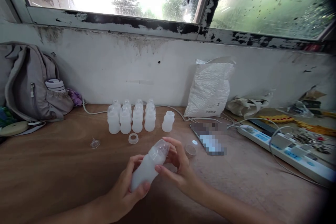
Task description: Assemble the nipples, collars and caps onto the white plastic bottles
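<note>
A translucent white baby bottle (147, 168) with a clear cap is tilted up to the right above the table. Around its lower body wraps my left hand (128, 185). My right hand (181, 168) has its fingers on the cap end and its thumb against the bottle's side. Behind the hands stand several capped bottles (126, 120) in rows, with one uncapped bottle (168, 122) to their right. A collar ring (133, 138) lies in front of the rows. Further left is a clear nipple (95, 143), and right of my hand a clear cap (190, 150) rests by a small white disc (194, 142).
A phone (210, 140) with a blurred screen lies at right, beside a long power strip (286, 152) with cables. A white plastic bag (210, 89) leans on the wall below the window. At far left sits a grey backpack (34, 80). Yellow pieces (309, 127) and clutter fill the far right.
</note>
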Motion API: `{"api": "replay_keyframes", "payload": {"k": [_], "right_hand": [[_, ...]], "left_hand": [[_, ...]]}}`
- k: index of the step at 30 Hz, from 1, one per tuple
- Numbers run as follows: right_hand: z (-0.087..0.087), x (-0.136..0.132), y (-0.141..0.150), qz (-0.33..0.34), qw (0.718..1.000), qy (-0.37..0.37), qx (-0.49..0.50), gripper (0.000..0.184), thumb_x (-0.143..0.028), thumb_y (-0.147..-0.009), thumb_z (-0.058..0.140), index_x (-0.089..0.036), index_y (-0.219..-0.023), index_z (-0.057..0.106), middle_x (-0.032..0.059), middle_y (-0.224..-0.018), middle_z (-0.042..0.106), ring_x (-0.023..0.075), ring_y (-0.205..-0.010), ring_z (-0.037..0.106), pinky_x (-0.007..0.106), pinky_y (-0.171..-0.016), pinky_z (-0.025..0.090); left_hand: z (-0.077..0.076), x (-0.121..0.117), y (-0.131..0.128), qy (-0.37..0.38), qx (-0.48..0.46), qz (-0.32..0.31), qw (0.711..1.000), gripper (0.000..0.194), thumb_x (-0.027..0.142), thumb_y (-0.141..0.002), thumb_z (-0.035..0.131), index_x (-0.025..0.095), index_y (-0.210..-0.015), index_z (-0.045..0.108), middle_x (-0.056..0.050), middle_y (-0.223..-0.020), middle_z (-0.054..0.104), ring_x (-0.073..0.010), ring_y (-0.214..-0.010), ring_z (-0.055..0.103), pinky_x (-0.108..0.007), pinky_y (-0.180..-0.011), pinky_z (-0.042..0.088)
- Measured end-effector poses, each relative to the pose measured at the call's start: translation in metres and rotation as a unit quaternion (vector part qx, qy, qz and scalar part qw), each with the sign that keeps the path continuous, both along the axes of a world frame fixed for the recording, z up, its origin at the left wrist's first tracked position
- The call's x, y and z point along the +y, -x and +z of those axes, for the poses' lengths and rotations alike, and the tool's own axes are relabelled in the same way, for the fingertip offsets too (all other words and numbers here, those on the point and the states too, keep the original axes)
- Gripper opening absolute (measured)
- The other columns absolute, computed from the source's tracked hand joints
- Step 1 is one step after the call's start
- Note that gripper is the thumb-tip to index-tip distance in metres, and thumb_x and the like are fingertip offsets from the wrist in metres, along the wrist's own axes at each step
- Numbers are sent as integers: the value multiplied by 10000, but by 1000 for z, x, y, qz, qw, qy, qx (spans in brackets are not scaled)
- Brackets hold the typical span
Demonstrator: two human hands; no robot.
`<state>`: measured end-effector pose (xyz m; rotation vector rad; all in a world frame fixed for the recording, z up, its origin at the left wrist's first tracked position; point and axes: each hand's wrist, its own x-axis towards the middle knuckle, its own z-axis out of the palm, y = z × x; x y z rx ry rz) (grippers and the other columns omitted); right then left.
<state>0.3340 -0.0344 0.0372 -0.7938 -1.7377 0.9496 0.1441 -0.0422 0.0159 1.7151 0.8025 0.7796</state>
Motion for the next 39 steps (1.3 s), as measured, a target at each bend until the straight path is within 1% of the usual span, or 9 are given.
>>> {"api": "replay_keyframes", "payload": {"k": [3,7,11,14,19,23,27,33,39], "right_hand": [[28,10,-5,0,998,-47,-43,529,-238,-722,611,-357,-1142,312,4,-899,553,169,-792,588,295,-678,538],[85,45,-25,-127,969,-212,2,509,-245,-706,624,-358,-1108,333,9,-953,506,177,-839,569,294,-632,533],[118,105,-46,-310,903,-295,-43,624,-315,-724,565,-293,-1241,217,45,-992,471,162,-825,543,296,-637,498],[113,153,-54,-361,885,-248,-156,612,-314,-679,591,-239,-1222,320,57,-954,492,164,-761,530,292,-625,477],[78,200,-56,-337,882,-124,-305,559,-300,-640,623,-186,-1146,415,22,-787,501,152,-672,508,320,-721,426],[58,210,-54,-253,884,-65,-387,539,-309,-640,627,-204,-1115,394,14,-776,493,164,-730,493,282,-686,409],[47,215,-49,-222,876,-49,-425,532,-290,-620,646,-208,-1072,378,5,-756,492,166,-731,479,257,-641,391],[42,219,-43,-202,873,-40,-441,564,-304,-610,657,-201,-1074,355,21,-797,506,167,-742,485,244,-623,383],[46,218,-40,-181,873,-32,-451,576,-344,-633,643,-211,-1117,361,58,-889,529,185,-804,503,246,-631,397]], "left_hand": [[7,4,2,-68,18,-16,997,493,296,-818,461,242,-1244,219,-99,-1202,406,-214,-1056,434,-365,-896,377],[9,26,6,-160,62,60,983,541,292,-810,470,248,-1272,191,-102,-1248,376,-213,-1120,399,-393,-951,333],[-7,59,20,-327,206,143,911,351,285,-819,429,240,-1166,393,-77,-1233,390,-233,-1147,359,-431,-966,293],[-24,75,32,-367,284,164,870,387,302,-820,419,232,-1200,385,-81,-1232,405,-246,-1138,369,-441,-950,313],[-37,83,38,-353,330,150,862,408,356,-834,385,226,-1220,376,-89,-1222,428,-248,-1129,386,-436,-923,352],[-34,81,36,-355,321,140,867,385,336,-837,382,221,-1204,397,-85,-1213,449,-234,-1110,409,-426,-924,354],[-29,79,35,-355,297,125,877,394,291,-839,381,220,-1226,362,-74,-1218,458,-210,-1106,418,-403,-938,351],[-25,76,34,-359,294,113,878,408,263,-837,385,219,-1240,343,-76,-1217,456,-202,-1109,419,-395,-944,353],[-20,74,36,-399,306,128,855,379,265,-832,390,220,-1208,391,-76,-1193,479,-214,-1099,434,-396,-928,369]]}}
